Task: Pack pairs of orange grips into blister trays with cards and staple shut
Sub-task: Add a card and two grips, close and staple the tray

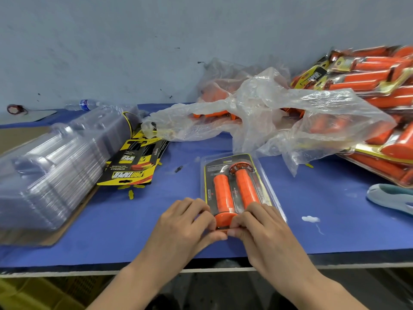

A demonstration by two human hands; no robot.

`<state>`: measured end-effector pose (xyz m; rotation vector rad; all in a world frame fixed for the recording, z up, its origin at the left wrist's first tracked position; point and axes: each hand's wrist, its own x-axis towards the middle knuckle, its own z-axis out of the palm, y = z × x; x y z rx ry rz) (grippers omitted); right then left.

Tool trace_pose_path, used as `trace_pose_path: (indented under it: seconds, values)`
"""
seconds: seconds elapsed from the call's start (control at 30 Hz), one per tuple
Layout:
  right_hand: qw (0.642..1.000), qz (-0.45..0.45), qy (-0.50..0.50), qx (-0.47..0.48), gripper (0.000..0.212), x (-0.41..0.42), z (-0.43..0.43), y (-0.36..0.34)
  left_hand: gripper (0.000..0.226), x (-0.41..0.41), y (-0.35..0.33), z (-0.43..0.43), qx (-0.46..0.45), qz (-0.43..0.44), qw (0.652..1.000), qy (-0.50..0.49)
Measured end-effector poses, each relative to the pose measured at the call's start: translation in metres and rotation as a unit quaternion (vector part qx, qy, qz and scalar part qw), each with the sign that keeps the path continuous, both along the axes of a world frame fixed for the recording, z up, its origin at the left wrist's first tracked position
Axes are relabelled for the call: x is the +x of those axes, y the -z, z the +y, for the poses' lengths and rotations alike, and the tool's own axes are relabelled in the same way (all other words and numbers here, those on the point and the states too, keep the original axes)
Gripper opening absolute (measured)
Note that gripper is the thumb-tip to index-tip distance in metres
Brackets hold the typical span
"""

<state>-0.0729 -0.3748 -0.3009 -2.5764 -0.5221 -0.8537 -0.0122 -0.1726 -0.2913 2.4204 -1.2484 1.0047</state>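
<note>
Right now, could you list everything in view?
orange cylindrical grips: two, orange, inside centre tray
clear plastic blister tray: one, clear, table centre
stacked empty blister trays: many, clear, left
printed paper cards: several, yellow-black, centre-left
crumpled plastic bag: one, clear, back centre
finished grip packs: pile, orange-yellow, right
plastic water bottle: one, clear, back left
pale curved object: one, grey-blue, right edge
blue table: one, blue, underneath
left hand: one, pinching tray end
right hand: one, pinching tray end
</note>
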Motion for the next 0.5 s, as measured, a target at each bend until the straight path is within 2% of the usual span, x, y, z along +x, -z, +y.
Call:
trace_pose_path:
  seconds: [0.17,0.33,0.5]
  values:
    - [0.996,0.029,-0.081,0.032,0.02,0.004,-0.021,-0.004,0.024,-0.006,-0.005,0.001,0.016,0.02,0.997,0.074]
    - [0.994,-0.019,-0.05,-0.092,0.009,0.002,-0.024,-0.005,0.024,-0.008,-0.006,-0.005,0.014,0.026,0.997,0.076]
    - [0.996,-0.005,-0.069,-0.049,0.004,0.002,-0.024,-0.007,0.022,-0.001,0.0,-0.009,0.021,0.041,0.993,0.106]
